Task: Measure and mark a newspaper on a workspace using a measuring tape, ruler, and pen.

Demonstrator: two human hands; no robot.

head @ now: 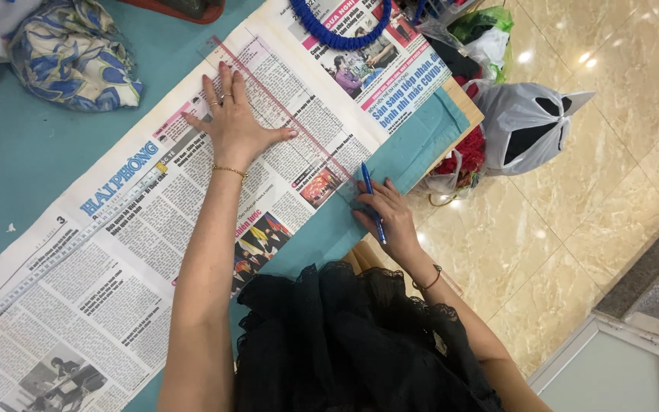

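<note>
On the tabletop [24, 168], left hand [232, 126] flat pins newspaper [116, 252] beside clear ruler [284, 114]; right hand [390, 217] grips blue pen [371, 200] at four o'clock; ruler, seemingly unpinned, may slip, skewing any line

A teal-covered table [17, 160] stands on glossy beige marble floor [596, 114], with what may be a door frame [619, 366] nearby.

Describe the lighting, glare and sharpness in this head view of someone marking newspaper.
Head view: even indoor light; bright glare spots on the polished floor; soft shadow under the left hand on the newspaper; right hand with pen sharp; clear ruler faint; straight edges bow slightly towards the corners.
</note>
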